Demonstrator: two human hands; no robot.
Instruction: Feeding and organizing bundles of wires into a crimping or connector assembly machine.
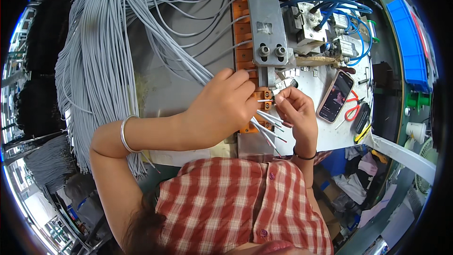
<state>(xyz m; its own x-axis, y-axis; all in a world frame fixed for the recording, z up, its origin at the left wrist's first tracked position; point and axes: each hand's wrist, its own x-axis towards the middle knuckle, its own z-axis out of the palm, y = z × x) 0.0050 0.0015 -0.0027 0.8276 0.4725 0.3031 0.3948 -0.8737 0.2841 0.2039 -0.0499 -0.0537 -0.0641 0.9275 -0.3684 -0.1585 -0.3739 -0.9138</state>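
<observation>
My left hand is closed around a small bunch of grey cables, whose stripped ends stick out below it toward the right. One white cable end reaches from that hand across an orange block on the machine's rail. My right hand pinches at the tip of this cable end, thumb against forefinger. Its thin wires are mostly hidden by the fingertips. Above both hands is a grey metal plate with bolts, set over the row of orange blocks.
A large bundle of grey cables hangs over the left side. Blue air hoses run among metal cylinders at the back right. On the white worktop lie a phone, red-handled scissors and a yellow-black cutter. A blue bin stands far right.
</observation>
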